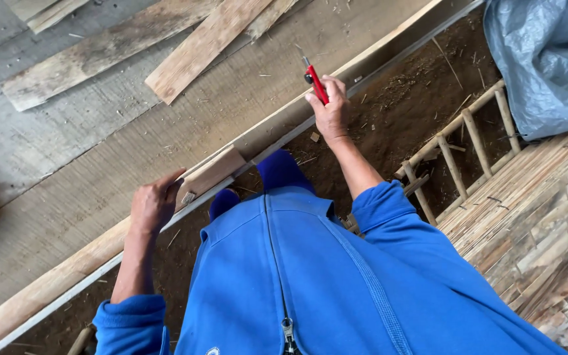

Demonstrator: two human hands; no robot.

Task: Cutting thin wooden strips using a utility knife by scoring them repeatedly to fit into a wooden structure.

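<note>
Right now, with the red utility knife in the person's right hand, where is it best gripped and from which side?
Probably by the red handle, from the rear end, as the right hand grips the red utility knife now. The thin blade sticks out at the far tip, pointing away over the long wooden board, so that end is best avoided. The left hand rests on a small wood block.

Red utility knife [315, 82]: glossy plastic body, thin metal blade. Small block [209, 175]: pale, smooth-cut wood. Long plank [165, 217]: raw wood, matt, grainy. Floor boards [67, 138]: grey weathered wood, rough. Tarp [547, 59]: grey plastic sheet, slight sheen, crinkled. Jacket [310, 283]: blue matt cloth, metal zip.
</note>
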